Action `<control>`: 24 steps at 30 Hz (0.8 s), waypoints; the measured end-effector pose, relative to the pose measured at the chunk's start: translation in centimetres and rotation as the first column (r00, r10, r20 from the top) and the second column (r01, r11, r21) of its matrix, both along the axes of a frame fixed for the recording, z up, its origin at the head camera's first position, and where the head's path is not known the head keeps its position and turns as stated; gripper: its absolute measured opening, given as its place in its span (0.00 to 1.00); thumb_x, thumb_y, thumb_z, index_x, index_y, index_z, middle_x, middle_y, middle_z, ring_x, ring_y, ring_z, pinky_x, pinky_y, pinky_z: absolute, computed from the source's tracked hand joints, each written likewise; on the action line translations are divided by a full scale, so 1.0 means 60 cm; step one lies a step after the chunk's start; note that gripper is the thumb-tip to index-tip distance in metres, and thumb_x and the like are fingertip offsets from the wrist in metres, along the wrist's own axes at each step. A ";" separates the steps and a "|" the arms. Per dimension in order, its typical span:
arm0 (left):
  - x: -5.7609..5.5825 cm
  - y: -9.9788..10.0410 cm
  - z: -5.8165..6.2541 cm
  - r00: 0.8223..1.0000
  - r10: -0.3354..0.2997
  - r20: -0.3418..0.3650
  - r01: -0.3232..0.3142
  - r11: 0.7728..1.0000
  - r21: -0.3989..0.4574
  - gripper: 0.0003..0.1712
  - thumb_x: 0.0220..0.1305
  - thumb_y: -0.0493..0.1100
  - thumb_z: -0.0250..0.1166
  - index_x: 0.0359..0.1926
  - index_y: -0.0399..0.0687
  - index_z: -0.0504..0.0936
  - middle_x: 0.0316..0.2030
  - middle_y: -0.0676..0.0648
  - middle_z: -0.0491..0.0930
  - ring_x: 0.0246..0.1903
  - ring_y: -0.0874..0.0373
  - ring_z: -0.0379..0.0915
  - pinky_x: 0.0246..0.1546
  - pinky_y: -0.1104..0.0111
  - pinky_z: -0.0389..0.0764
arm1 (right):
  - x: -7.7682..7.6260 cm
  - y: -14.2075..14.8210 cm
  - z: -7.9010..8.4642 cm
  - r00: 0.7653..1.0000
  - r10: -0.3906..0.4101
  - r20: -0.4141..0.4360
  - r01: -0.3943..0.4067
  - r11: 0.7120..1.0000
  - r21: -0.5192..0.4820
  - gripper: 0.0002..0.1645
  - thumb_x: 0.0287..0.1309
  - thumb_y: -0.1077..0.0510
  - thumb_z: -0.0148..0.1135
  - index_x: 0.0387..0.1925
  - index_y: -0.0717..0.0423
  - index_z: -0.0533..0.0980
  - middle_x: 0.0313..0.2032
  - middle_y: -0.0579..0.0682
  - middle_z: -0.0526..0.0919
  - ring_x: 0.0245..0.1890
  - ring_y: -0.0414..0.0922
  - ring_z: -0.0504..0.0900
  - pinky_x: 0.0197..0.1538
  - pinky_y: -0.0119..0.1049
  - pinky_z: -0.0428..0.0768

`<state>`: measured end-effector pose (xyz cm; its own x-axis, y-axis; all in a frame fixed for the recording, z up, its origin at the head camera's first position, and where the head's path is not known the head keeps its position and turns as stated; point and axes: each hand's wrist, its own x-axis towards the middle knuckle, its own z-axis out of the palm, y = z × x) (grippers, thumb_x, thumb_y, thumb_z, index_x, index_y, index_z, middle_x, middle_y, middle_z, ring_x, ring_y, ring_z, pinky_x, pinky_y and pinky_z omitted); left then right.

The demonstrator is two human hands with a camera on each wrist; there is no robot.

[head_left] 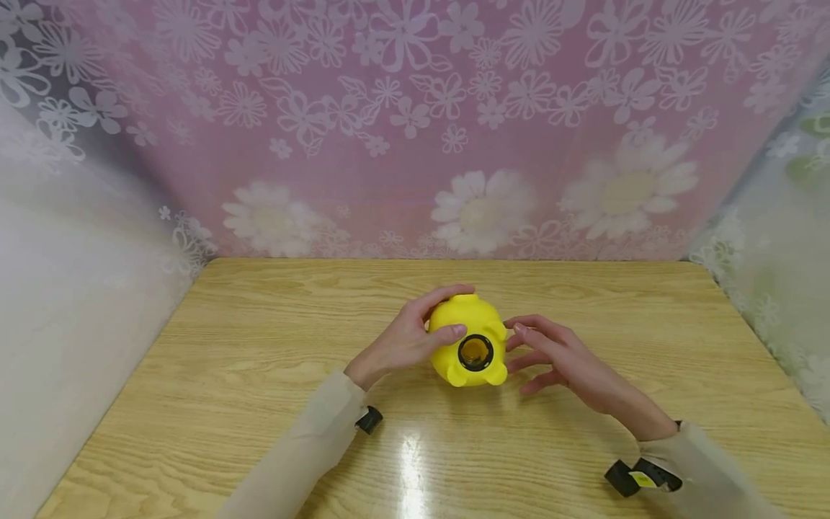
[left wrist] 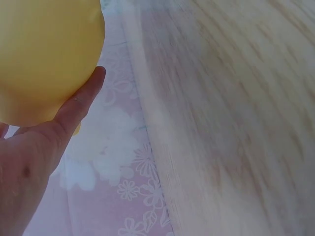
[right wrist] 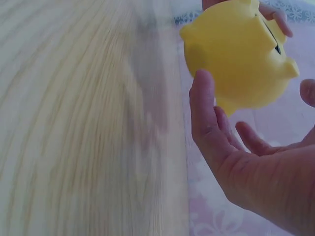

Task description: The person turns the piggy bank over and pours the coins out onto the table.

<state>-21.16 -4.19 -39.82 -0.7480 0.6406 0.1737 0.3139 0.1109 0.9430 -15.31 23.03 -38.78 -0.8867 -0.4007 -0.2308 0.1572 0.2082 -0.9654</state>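
Observation:
A round yellow piggy bank [head_left: 463, 315] with short stubby feet is held up over the table. Its black-rimmed round opening [head_left: 476, 352], amber inside, faces the head camera. My left hand [head_left: 403, 337] grips it from the left, thumb across the front near the opening and fingers around the far side. In the left wrist view, a finger lies along the smooth yellow body [left wrist: 49, 59]. My right hand [head_left: 573, 364] is at its right side with fingers spread and loosely bent. The right wrist view shows a dark slot [right wrist: 272, 35] in the yellow shell, and the right fingertips close to it.
The wood-grain table [head_left: 259, 339] runs back to a pink flowered cloth [head_left: 363, 158]. Pale flowered cloth also hangs on both sides. A dark camera mount [head_left: 368, 419] sits at the left cuff, and another [head_left: 638, 477] at the right.

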 end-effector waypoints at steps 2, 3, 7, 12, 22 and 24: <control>0.001 0.000 0.000 1.000 -0.005 0.000 0.005 1.000 -0.005 0.31 0.72 0.47 0.63 0.73 0.67 0.69 0.67 0.50 0.73 0.54 0.53 0.78 0.50 0.64 0.86 | 0.000 -0.008 0.002 1.000 0.004 0.024 -0.004 1.000 -0.020 0.36 0.80 0.43 0.43 0.76 0.61 0.54 0.63 0.67 0.68 0.50 0.49 0.86 0.44 0.51 0.89; 0.001 0.000 0.000 1.000 -0.008 0.000 0.008 1.000 -0.007 0.31 0.72 0.47 0.64 0.73 0.67 0.69 0.67 0.50 0.73 0.53 0.53 0.78 0.49 0.64 0.86 | -0.001 -0.011 0.003 0.999 0.010 0.033 -0.009 1.000 -0.029 0.36 0.80 0.42 0.43 0.76 0.60 0.53 0.65 0.68 0.65 0.51 0.49 0.86 0.45 0.51 0.89; 0.000 0.001 -0.003 1.000 -0.022 -0.003 0.022 1.000 -0.017 0.31 0.72 0.47 0.64 0.73 0.67 0.69 0.66 0.48 0.74 0.52 0.52 0.78 0.47 0.64 0.87 | -0.002 -0.022 0.006 0.997 0.043 0.063 -0.040 0.998 -0.057 0.37 0.81 0.41 0.41 0.78 0.57 0.49 0.70 0.68 0.58 0.49 0.50 0.85 0.45 0.51 0.89; 0.000 0.000 -0.006 1.000 -0.030 -0.003 0.030 0.999 -0.028 0.31 0.71 0.47 0.65 0.73 0.69 0.69 0.64 0.48 0.75 0.51 0.53 0.78 0.47 0.64 0.87 | -0.003 -0.029 0.008 0.991 0.075 0.109 -0.067 0.995 -0.080 0.40 0.80 0.39 0.40 0.78 0.58 0.47 0.69 0.67 0.60 0.45 0.49 0.87 0.46 0.51 0.89; 0.001 -0.001 -0.006 0.999 -0.037 -0.009 0.036 0.999 -0.028 0.31 0.71 0.50 0.66 0.71 0.72 0.70 0.61 0.49 0.76 0.50 0.55 0.78 0.47 0.64 0.87 | -0.013 -0.034 0.008 0.974 0.121 0.194 -0.101 0.989 -0.112 0.43 0.78 0.33 0.35 0.77 0.60 0.47 0.72 0.70 0.61 0.48 0.57 0.89 0.50 0.57 0.87; 0.001 0.000 -0.007 0.999 -0.040 -0.010 0.040 0.999 -0.026 0.31 0.70 0.49 0.66 0.71 0.72 0.70 0.62 0.49 0.76 0.50 0.55 0.78 0.47 0.64 0.87 | -0.015 -0.034 0.007 0.968 0.138 0.211 -0.114 0.986 -0.121 0.43 0.78 0.33 0.35 0.76 0.60 0.49 0.70 0.68 0.65 0.49 0.59 0.89 0.50 0.57 0.87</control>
